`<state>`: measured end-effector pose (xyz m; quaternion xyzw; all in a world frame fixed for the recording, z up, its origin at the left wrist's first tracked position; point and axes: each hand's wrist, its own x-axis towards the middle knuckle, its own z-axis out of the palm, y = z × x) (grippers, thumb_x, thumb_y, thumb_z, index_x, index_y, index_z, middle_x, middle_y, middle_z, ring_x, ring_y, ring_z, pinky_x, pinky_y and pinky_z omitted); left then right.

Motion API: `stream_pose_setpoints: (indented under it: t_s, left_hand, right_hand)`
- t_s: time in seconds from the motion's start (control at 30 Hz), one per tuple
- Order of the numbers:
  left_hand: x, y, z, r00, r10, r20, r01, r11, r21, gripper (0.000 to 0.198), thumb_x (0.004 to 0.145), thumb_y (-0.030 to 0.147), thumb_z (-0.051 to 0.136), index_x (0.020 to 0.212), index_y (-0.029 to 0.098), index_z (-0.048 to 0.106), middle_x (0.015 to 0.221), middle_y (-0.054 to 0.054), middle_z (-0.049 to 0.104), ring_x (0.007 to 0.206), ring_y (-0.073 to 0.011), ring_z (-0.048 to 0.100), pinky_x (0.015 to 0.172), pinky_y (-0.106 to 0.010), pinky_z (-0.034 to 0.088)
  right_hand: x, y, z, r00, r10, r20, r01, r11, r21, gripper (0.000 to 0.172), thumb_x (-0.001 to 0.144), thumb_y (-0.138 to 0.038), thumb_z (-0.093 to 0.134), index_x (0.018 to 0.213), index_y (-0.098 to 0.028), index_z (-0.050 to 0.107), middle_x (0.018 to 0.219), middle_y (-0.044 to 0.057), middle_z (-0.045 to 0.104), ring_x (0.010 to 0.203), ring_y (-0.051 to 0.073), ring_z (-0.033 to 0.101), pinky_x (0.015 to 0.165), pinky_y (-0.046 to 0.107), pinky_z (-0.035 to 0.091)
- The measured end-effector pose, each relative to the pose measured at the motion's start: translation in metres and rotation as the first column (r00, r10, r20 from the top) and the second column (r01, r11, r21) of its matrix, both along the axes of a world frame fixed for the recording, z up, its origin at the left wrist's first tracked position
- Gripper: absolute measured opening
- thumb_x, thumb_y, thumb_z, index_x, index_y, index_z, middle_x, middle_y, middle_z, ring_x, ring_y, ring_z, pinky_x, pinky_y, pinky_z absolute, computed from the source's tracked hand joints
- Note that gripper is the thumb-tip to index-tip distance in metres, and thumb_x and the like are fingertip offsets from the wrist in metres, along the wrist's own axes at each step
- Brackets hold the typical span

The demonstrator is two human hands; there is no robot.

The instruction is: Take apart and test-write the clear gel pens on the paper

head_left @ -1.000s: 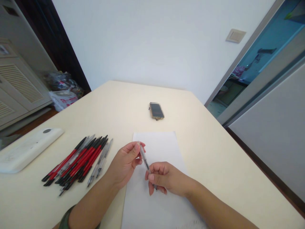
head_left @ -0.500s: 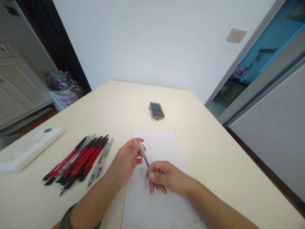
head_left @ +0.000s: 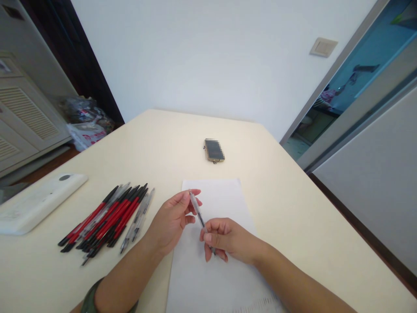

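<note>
A clear pen with a dark refill [head_left: 199, 213] slants between my two hands, above a white sheet of paper [head_left: 221, 195]. My left hand [head_left: 177, 217] pinches its upper end between thumb and fingers. Around the lower part, my right hand [head_left: 224, 241] closes with thumb and fingertips, hiding some of the barrel. Short pen strokes [head_left: 260, 304] run along the bottom of the sheet. Left of my left hand lies a pile of red and black pens [head_left: 112, 217], with clear pens [head_left: 138, 221] at its right side.
A white rounded device [head_left: 42, 202] lies at the table's left. Farther back on the cream table [head_left: 176, 143] is a small dark item with a pixelated top [head_left: 214, 150]. The wall [head_left: 211, 61] stands behind; plastic bags [head_left: 86, 126] sit on the floor at left.
Both hands keep hold of the pen in nearly the same place. The fingers of my left hand have shifted slightly at its upper end. The other things have stayed put.
</note>
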<state>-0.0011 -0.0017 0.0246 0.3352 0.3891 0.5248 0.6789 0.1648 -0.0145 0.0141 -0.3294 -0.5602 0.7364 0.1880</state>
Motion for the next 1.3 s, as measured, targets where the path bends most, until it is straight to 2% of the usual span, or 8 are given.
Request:
stream_pose_setpoints:
  t_s: [0.13, 0.3, 0.53, 0.73, 0.83, 1.0, 1.17, 1.3]
  left_hand:
    - [-0.0014, 0.0008, -0.0027, 1.000, 0.006, -0.013, -0.006, 0.999, 0.053, 0.019, 0.077, 0.035, 0.050, 0.080, 0.017, 0.056, 0.069, 0.001, 0.050, 0.063, -0.0082, 0.046, 0.052, -0.019, 0.037]
    - [-0.0009, 0.0005, -0.0015, 1.000, 0.012, -0.027, -0.011, 0.999, 0.032, 0.029, 0.078, 0.039, 0.046, 0.099, 0.020, 0.054, 0.079, -0.002, 0.052, 0.068, -0.0099, 0.047, 0.052, -0.019, 0.037]
    - [-0.0012, 0.0012, -0.0022, 0.998, 0.021, -0.060, -0.019, 0.999, 0.038, 0.014, 0.073, 0.031, 0.056, 0.075, 0.018, 0.053, 0.069, 0.003, 0.048, 0.061, -0.0069, 0.045, 0.053, -0.018, 0.037]
    - [0.0008, -0.0009, 0.0008, 0.998, -0.003, -0.069, 0.007, 0.999, 0.051, 0.015, 0.074, 0.030, 0.055, 0.071, 0.018, 0.048, 0.067, 0.004, 0.046, 0.060, -0.0070, 0.044, 0.053, -0.019, 0.038]
    - [0.0009, -0.0008, 0.0012, 0.997, 0.007, -0.071, -0.004, 0.999, 0.045, 0.015, 0.074, 0.031, 0.055, 0.071, 0.018, 0.047, 0.067, 0.004, 0.047, 0.059, -0.0068, 0.045, 0.052, -0.018, 0.038]
    - [-0.0010, 0.0013, -0.0015, 0.994, 0.068, -0.084, -0.064, 0.997, 0.047, 0.017, 0.073, 0.033, 0.055, 0.072, 0.018, 0.048, 0.070, 0.003, 0.049, 0.060, -0.0066, 0.046, 0.052, -0.018, 0.039]
    - [-0.0002, 0.0006, -0.0007, 0.994, 0.070, -0.081, -0.066, 0.997, 0.049, 0.017, 0.071, 0.033, 0.057, 0.072, 0.018, 0.049, 0.068, 0.004, 0.050, 0.059, -0.0067, 0.047, 0.051, -0.018, 0.039]
    - [0.0020, -0.0008, 0.0012, 0.996, 0.008, -0.088, -0.002, 0.998, 0.068, 0.016, 0.073, 0.031, 0.055, 0.071, 0.017, 0.049, 0.066, 0.003, 0.050, 0.058, -0.0076, 0.047, 0.052, -0.020, 0.040]
  right_hand:
    - [-0.0003, 0.0004, 0.0007, 1.000, 0.013, 0.015, -0.014, 1.000, 0.014, 0.020, 0.077, -0.035, 0.048, 0.077, -0.015, 0.048, 0.061, 0.000, 0.058, 0.037, 0.003, 0.033, 0.036, 0.016, 0.027]
    - [-0.0002, 0.0012, 0.0013, 1.000, 0.002, 0.013, -0.002, 1.000, 0.016, 0.021, 0.077, -0.035, 0.048, 0.077, -0.015, 0.047, 0.060, -0.001, 0.057, 0.037, 0.003, 0.033, 0.036, 0.016, 0.027]
    - [0.0006, 0.0017, -0.0008, 0.998, 0.010, 0.056, -0.012, 0.999, 0.042, 0.028, 0.079, -0.041, 0.044, 0.077, -0.014, 0.051, 0.063, 0.002, 0.058, 0.037, 0.003, 0.035, 0.037, 0.017, 0.028]
    - [-0.0008, -0.0010, 0.0025, 0.995, -0.008, 0.097, -0.002, 0.995, 0.098, 0.039, 0.080, -0.045, 0.039, 0.089, -0.011, 0.058, 0.061, 0.003, 0.059, 0.038, 0.003, 0.031, 0.039, 0.018, 0.025]
    - [-0.0019, -0.0019, 0.0043, 0.994, -0.064, 0.083, 0.055, 0.993, 0.107, 0.035, 0.079, -0.041, 0.042, 0.092, -0.012, 0.056, 0.057, 0.001, 0.058, 0.042, 0.004, 0.034, 0.042, 0.017, 0.027]
    - [-0.0009, 0.0006, 0.0005, 0.974, -0.197, 0.115, 0.186, 0.977, 0.101, 0.022, 0.073, -0.035, 0.053, 0.077, -0.014, 0.052, 0.066, 0.002, 0.060, 0.043, 0.003, 0.031, 0.041, 0.016, 0.023]
    - [-0.0014, 0.0002, 0.0029, 0.977, -0.168, 0.131, 0.159, 0.984, 0.078, 0.024, 0.071, -0.036, 0.055, 0.083, -0.016, 0.048, 0.060, -0.001, 0.058, 0.040, 0.003, 0.029, 0.039, 0.016, 0.021]
    - [-0.0016, -0.0014, 0.0089, 0.982, -0.152, 0.112, 0.135, 0.981, 0.142, 0.029, 0.078, -0.041, 0.042, 0.092, -0.017, 0.047, 0.049, -0.004, 0.052, 0.038, 0.004, 0.030, 0.039, 0.017, 0.024]
